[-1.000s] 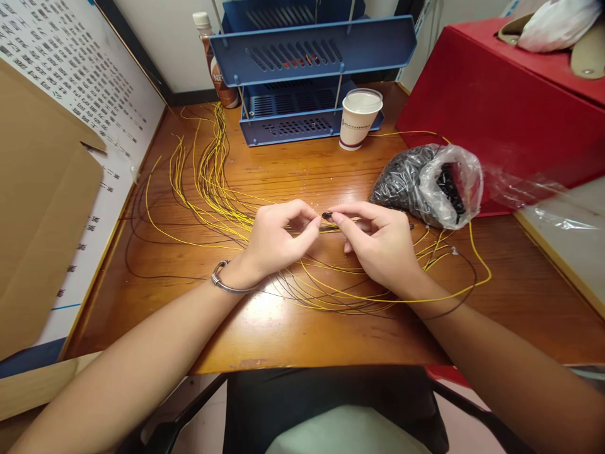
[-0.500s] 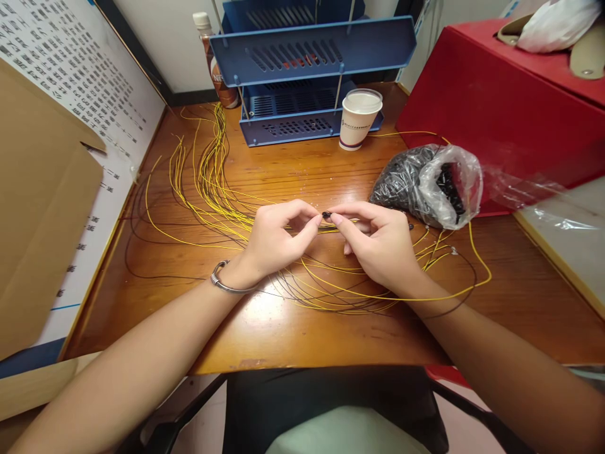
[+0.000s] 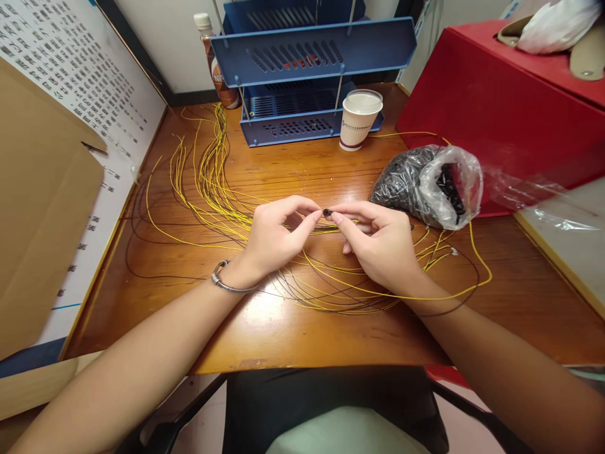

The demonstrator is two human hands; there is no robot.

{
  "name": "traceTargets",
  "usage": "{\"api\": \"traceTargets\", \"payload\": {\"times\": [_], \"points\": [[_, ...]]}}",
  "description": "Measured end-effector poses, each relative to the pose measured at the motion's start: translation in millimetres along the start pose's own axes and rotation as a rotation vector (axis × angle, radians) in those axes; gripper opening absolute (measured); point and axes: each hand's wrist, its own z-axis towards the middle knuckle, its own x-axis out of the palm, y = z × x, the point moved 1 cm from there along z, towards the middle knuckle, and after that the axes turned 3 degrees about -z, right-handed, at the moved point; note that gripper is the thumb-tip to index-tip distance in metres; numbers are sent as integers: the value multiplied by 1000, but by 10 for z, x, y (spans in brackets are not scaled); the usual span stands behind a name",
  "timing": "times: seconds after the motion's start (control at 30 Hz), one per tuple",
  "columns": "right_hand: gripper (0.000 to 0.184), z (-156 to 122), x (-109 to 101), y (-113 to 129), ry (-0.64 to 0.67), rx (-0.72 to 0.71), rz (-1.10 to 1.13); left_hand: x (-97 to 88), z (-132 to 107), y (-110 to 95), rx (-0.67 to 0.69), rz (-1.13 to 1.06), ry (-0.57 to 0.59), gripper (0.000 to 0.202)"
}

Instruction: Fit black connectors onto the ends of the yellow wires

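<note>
My left hand (image 3: 276, 238) and my right hand (image 3: 378, 243) meet fingertip to fingertip over the middle of the wooden desk (image 3: 283, 334). Both are closed in a pinch. Between the fingertips sits a small black piece (image 3: 326, 212), held on a thin wire that runs from my left fingers. A metal bangle (image 3: 222, 280) is on my left wrist. Under and around both hands lie long yellow wires (image 3: 208, 183) and thin dark wires (image 3: 137, 252), looped across the desk.
A clear plastic bag of small black parts (image 3: 425, 183) lies to the right. Behind stand a paper cup (image 3: 359, 118), a blue stacked letter tray (image 3: 302, 69) and a bottle (image 3: 212, 57). A red box (image 3: 501, 107) fills the right; cardboard (image 3: 38, 214) leans at left.
Almost nothing has moved. Both hands keep the same pinch on the black piece, with the fingertips shifted very slightly upward.
</note>
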Motion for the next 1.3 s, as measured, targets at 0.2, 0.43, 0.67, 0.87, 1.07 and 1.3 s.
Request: {"api": "traceTargets", "payload": {"times": [0.2,0.43,0.67,0.87,1.07,1.3], "points": [[19,-2,2,-7,-1,10,-5,-1,2,-6,-5,4,-15,8],[20,-5,4,-5,-5,4,28,-7,2,-22,11,17,-11,8],[20,-4,-3,-11,-3,3,12,-9,-3,-26,6,23,8,9],[20,-6,-12,-1,14,7,-5,-7,-8,-27,1,30,31,9],[19,-5,-10,2,22,3,-10,-11,-5,-27,-8,37,47,10],[19,-4,-8,-11,12,6,-17,-1,-1,-20,-32,4,38,10]]}}
